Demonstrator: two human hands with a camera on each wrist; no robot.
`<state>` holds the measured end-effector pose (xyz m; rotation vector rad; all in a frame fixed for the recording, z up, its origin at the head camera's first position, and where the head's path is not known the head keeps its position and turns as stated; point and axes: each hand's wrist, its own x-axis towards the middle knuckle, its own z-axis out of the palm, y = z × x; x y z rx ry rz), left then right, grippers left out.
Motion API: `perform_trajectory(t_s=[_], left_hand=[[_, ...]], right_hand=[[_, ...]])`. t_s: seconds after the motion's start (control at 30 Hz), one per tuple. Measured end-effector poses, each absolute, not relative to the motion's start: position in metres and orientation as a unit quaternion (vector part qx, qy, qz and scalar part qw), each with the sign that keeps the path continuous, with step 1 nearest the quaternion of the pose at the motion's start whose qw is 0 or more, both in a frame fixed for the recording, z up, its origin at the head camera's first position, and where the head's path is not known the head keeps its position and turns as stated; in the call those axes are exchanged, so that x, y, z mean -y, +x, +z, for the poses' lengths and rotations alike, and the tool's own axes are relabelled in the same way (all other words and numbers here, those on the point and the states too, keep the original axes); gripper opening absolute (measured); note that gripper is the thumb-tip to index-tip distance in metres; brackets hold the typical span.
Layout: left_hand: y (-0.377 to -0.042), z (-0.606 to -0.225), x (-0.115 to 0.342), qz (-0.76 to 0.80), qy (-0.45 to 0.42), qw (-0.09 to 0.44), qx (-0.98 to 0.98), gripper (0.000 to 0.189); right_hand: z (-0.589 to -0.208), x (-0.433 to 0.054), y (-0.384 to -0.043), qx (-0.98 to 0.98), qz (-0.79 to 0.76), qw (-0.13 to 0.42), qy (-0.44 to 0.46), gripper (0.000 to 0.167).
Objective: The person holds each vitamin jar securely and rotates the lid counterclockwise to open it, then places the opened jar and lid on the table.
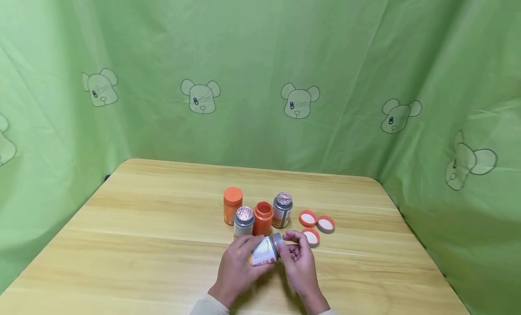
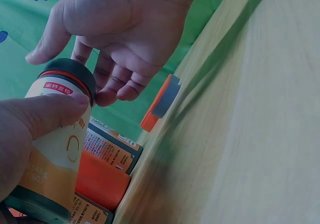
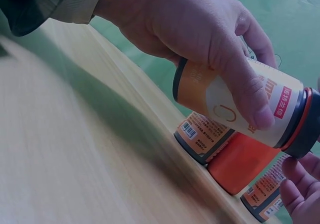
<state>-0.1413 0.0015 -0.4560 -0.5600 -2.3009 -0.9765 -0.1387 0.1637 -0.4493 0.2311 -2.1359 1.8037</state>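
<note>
My left hand [image 1: 239, 266] grips a pill bottle [image 1: 263, 251] with a white and orange label, tilted, its dark cap [image 2: 71, 73] toward the right. Around that cap, my right hand [image 1: 300, 260] has its thumb and fingers spread apart, fingertips right at the cap's edge. Just beyond stand two dark bottles topped with silver foil, one [image 1: 244, 222] on the left and one [image 1: 282, 211] on the right. Between them is an uncapped orange bottle [image 1: 262, 220]. An orange bottle [image 1: 233, 206] with its lid on stands behind at the left.
Three loose caps lie right of the bottles, white liners up: one cap [image 1: 307, 218] at the back, another cap [image 1: 326, 224] beside it, and a nearer cap [image 1: 311, 237] by the right hand. Green curtains [image 1: 252, 143] surround the wooden table [image 1: 142, 242].
</note>
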Motion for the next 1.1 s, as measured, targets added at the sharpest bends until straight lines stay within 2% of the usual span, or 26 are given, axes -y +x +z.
perform_trajectory(t_s=[0.33, 0.57, 0.83, 1.1], left_hand=[[-0.1416, -0.4571, -0.0008, -0.367, -0.208, 0.286, 0.861, 0.060], [-0.1420, -0.4588, -0.0022, -0.368, -0.207, 0.284, 0.861, 0.062], [-0.1429, -0.4593, -0.0023, -0.368, -0.206, 0.287, 0.860, 0.062], [-0.1415, -0.4596, -0.0031, -0.365, -0.205, 0.281, 0.864, 0.062]], right_hand=[[-0.4478, -0.1631, -0.1371, 0.731, 0.654, 0.162, 0.108, 0.030], [-0.4484, -0.1630, -0.1373, 0.757, 0.624, 0.178, 0.079, 0.032], [-0.4456, -0.1624, -0.1363, 0.734, 0.652, 0.164, 0.092, 0.031], [-0.4456, -0.1623, -0.1366, 0.748, 0.635, 0.180, 0.076, 0.031]])
